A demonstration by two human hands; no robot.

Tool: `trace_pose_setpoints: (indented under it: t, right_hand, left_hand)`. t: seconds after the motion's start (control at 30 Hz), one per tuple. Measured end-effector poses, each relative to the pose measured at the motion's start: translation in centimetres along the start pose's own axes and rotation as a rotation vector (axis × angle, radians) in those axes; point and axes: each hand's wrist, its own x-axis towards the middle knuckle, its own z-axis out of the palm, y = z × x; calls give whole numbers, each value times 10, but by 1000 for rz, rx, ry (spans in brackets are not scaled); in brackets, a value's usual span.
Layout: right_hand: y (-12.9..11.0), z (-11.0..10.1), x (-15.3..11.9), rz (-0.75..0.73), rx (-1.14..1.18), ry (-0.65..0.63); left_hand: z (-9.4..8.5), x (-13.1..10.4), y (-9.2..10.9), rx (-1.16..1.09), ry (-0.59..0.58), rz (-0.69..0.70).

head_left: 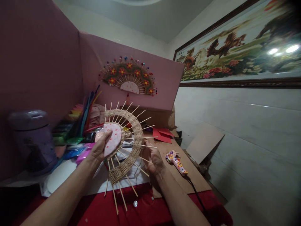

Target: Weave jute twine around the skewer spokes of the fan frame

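Note:
A woven fan (138, 133) is held up in front of me, turned on its side. It has a curved band of twisted straw-coloured cord and thin wooden sticks that poke out past the band. At its centre is a white half-disc with red dots (114, 138). My left hand (100, 146) pinches this half-disc, thumb on the front and the other fingers hidden behind. At the band's outer right edge, my right hand (154, 157) grips the fan among the sticks, its fingertips partly hidden. A flower-patterned glue gun (177, 163) lies to the right of that hand.
A decorated fan (129, 75) with red flowers hangs on the pink board (164, 75). Cardboard (195, 182) lies under the glue gun, with red paper (162, 135) behind. Coloured packets (75, 152) and a purple canister (33, 141) stand left. A red cloth (127, 216) covers the front.

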Motion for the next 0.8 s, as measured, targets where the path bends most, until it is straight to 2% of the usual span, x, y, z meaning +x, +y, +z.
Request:
trace_pose_setpoints:
  t: [0.1, 0.27, 0.33, 0.47, 0.8]
  right_hand:
    - [-1, 1, -2, 36, 30, -22]
    - [-4, 2, -4, 89, 56, 68]
    - [-5, 0, -4, 103, 75, 65]
    - [-7, -5, -2, 81, 55, 25]
    - [-3, -5, 0, 58, -76, 52]
  left_hand:
    - [-1, 1, 0, 16, -18, -3]
    - [0, 0, -1, 7, -27, -15]
    - [0, -1, -1, -3, -27, -22]
    - [-1, 0, -1, -1, -21, -19]
    - [3, -3, 0, 2, -3, -38]
